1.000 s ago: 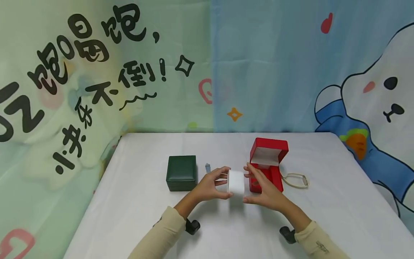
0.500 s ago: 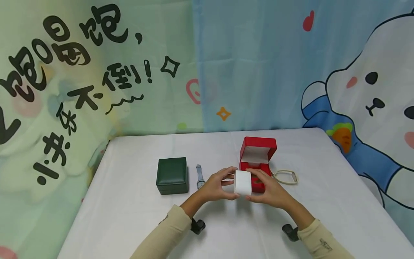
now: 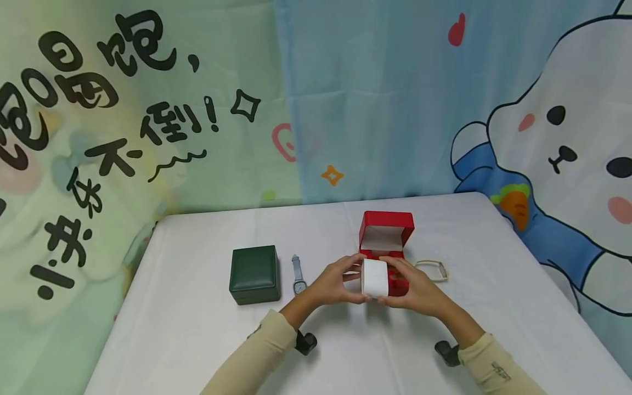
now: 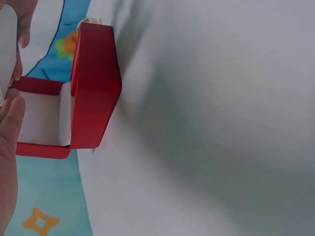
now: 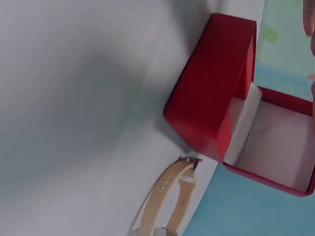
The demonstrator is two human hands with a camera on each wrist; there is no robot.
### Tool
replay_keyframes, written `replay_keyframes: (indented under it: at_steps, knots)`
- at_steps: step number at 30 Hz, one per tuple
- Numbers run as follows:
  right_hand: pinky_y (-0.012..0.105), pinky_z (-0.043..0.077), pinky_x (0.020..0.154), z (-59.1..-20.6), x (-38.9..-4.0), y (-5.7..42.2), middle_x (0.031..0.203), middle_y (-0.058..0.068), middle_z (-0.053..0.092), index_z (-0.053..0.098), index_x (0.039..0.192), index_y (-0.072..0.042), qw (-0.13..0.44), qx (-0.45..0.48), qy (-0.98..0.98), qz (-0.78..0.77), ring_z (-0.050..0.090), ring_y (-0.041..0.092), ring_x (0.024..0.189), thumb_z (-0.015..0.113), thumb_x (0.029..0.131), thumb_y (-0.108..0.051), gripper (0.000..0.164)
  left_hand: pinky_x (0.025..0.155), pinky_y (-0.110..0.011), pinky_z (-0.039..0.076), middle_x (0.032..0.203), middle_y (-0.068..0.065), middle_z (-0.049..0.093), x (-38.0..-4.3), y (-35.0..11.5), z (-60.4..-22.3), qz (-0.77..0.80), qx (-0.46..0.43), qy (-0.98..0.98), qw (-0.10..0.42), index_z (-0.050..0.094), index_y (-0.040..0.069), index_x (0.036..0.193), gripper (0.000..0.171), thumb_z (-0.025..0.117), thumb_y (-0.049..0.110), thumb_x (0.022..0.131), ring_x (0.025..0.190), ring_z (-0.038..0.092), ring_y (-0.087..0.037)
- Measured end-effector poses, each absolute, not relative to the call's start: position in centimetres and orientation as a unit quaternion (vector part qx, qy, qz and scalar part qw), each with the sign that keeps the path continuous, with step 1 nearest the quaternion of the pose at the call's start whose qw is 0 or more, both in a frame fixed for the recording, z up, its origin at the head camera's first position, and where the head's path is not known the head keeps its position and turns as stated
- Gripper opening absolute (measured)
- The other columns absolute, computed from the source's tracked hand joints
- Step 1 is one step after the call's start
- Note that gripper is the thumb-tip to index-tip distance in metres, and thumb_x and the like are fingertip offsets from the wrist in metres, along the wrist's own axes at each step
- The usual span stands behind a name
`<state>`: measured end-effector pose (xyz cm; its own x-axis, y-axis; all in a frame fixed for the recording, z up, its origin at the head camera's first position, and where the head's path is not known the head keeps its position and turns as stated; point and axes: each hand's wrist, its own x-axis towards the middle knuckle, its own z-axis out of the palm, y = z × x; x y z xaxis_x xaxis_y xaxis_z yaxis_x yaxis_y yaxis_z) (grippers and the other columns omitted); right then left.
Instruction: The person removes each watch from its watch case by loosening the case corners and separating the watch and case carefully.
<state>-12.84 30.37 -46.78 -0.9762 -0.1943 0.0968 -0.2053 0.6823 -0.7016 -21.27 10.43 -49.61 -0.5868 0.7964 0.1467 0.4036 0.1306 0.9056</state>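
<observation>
A white block with rounded edges (image 3: 374, 278) is held above the table between both hands. My left hand (image 3: 332, 283) grips its left side, fingers at the upper edge and thumb at the lower. Opposite, my right hand (image 3: 418, 289) holds the right side with fingers above and thumb below. Just behind the block stands a red box (image 3: 387, 220) with its lid up and a white lining; the hands partly hide its base. In the right wrist view the red box (image 5: 211, 73) stands apart from the fingers. Only a sliver of the white block (image 4: 6, 49) enters the left wrist view.
Left of the hands sits a closed green box (image 3: 255, 271). A light-blue watch (image 3: 298, 271) lies between it and my left hand. Behind my right hand is a watch with a beige strap (image 5: 160, 196). A white cloth (image 3: 197, 312) covers the table.
My right hand has come in from a small gap and now holds the white block's right side. The head view has swung slightly right. Boxes and watches stay put on the table.
</observation>
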Motion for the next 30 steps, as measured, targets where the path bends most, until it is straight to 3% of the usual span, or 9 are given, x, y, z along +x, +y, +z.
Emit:
replay_keyframes:
  at_steps: [15, 22, 30]
  knots:
    - [0.052, 0.048, 0.085, -47.7, -14.4, 32.0, 0.126, 0.021, 0.046, 0.039, 0.132, 0.000, -0.012, 0.105, -0.916, 0.387, 0.050, 0.036, 0.107, 0.077, 0.070, -0.027, 0.078, 0.091, -0.022, 0.046, 0.128, -0.007, 0.048, -22.3, 12.0, -50.3, 0.477, 0.402, 0.760, 0.183, 0.038, 0.011, 0.135, 0.074, 0.077, 0.018, 0.072, 0.111, 0.053, -0.011]
    - [0.052, 0.047, 0.086, -48.5, -15.0, 33.2, 0.128, 0.021, 0.045, 0.036, 0.134, -0.001, -0.036, 0.097, -0.917, 0.385, 0.049, 0.037, 0.111, 0.077, 0.071, -0.030, 0.081, 0.087, -0.022, 0.048, 0.127, -0.001, 0.050, -22.5, 13.0, -51.0, 0.416, 0.392, 0.806, 0.151, 0.039, 0.019, 0.133, 0.072, 0.076, 0.030, 0.072, 0.113, 0.047, -0.012]
    - [0.054, 0.046, 0.087, -49.6, -16.2, 34.4, 0.127, 0.022, 0.045, 0.036, 0.134, -0.002, -0.045, 0.091, -0.912, 0.398, 0.048, 0.036, 0.109, 0.075, 0.072, -0.027, 0.078, 0.084, -0.017, 0.045, 0.127, -0.003, 0.051, -23.3, 14.5, -51.7, 0.372, 0.380, 0.837, 0.130, 0.043, 0.014, 0.131, 0.070, 0.075, 0.033, 0.072, 0.118, 0.039, -0.016]
